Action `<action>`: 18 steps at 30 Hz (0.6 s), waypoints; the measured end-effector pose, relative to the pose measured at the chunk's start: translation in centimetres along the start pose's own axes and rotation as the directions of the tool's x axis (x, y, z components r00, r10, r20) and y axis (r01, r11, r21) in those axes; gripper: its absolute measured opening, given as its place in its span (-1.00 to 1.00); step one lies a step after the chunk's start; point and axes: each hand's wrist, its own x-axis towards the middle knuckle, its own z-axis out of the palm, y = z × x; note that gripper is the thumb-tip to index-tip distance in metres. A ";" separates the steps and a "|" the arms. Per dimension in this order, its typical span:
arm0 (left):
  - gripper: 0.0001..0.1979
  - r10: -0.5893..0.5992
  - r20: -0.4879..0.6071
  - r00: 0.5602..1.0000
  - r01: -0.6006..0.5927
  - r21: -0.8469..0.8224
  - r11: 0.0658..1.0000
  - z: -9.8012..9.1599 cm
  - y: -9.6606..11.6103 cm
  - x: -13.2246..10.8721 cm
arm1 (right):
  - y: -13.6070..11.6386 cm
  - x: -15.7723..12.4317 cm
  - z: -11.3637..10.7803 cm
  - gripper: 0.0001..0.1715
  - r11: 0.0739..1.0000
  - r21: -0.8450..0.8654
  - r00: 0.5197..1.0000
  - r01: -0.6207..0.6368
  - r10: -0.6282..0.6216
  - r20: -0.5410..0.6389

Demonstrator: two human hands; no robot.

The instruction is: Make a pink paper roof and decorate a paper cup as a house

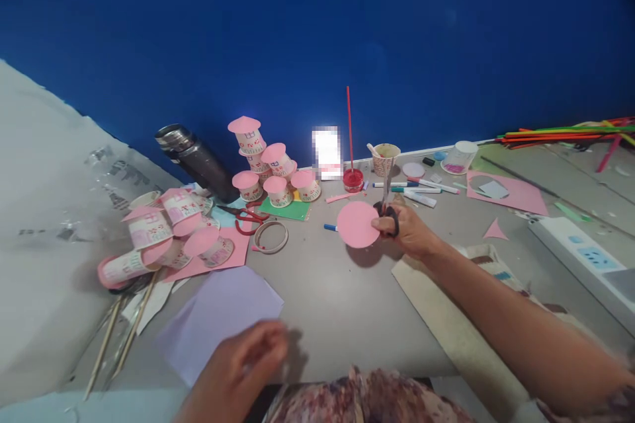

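My right hand (409,232) reaches out over the grey table (337,304), closed on black-handled scissors (388,211) together with a round pink paper disc (358,224) held just left of the fingers. My left hand (241,365) is low near the table's front edge, blurred, fingers curled, resting by the corner of a pale lilac paper sheet (218,324). What it holds, if anything, I cannot make out.
Paper cups with pink lids (270,168) are stacked at the back; more lie toppled at left (159,234). Red scissors (247,216), a tape ring (270,236), a dark flask (196,160), a red paint pot with stick (352,178), markers (417,188), pink paper (510,192), coloured straws (570,132), a power strip (585,258).
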 end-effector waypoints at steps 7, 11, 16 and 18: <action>-0.39 0.286 0.010 0.958 -0.252 -0.444 0.860 2.4 8.3 9.4 | 0.0 -2.8 3.0 -0.55 0.998 0.013 0.990 -0.062 0.060 0.124; -0.67 0.383 -0.161 0.909 -0.249 0.527 0.812 -0.2 11.8 14.9 | -0.5 -1.6 1.1 -0.57 0.999 -0.046 0.999 -0.006 0.008 0.037; -0.72 0.392 -0.050 0.918 -0.229 0.741 0.631 1.6 15.0 21.8 | -0.6 0.0 -1.1 -0.56 0.999 -0.031 0.999 0.021 -0.022 -0.048; -0.68 0.376 -0.026 0.926 -0.220 0.773 0.595 2.7 15.4 23.6 | -0.5 0.2 -1.7 -0.57 0.999 -0.037 0.997 0.029 -0.032 -0.071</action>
